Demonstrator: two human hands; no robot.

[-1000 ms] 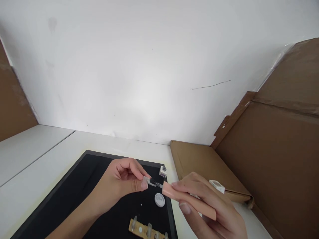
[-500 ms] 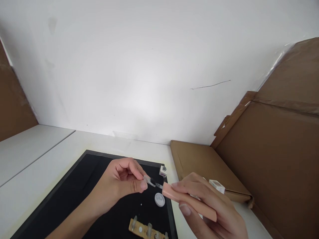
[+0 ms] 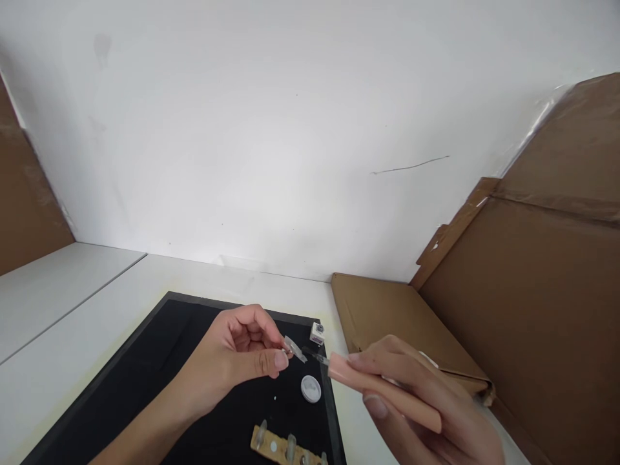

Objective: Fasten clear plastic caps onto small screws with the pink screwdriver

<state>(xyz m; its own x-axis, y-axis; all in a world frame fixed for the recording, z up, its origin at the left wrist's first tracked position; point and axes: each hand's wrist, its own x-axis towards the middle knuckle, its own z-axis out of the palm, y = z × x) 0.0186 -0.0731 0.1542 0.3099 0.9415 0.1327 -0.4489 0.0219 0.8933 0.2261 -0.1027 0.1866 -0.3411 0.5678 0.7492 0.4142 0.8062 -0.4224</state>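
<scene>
Between thumb and forefinger, my left hand [image 3: 242, 352] pinches a clear nail-shaped tip [image 3: 296, 349] above the black mat [image 3: 194, 336]. My right hand [image 3: 416, 400] grips a peach-coloured brush handle [image 3: 385, 392]. Its thin brush end [image 3: 316, 355] points left, just right of the clear tip, with a small gap. Below them on the mat lies a round white lid or dish [image 3: 310, 389]. At the bottom edge a tan strip [image 3: 272, 445] carries several upright clear tips.
Behind the hands a small white cube [image 3: 317, 333] sits at the mat's edge. A flat cardboard box [image 3: 382, 310] lies to the right, partly behind my right hand. Brown cardboard panels [image 3: 547, 310] stand at both sides, with a white wall [image 3: 290, 129] at the back.
My right hand has moved right with the brush, whose dark end has left the clear tip. In my left hand the tip is turned to a steeper downward slant.
</scene>
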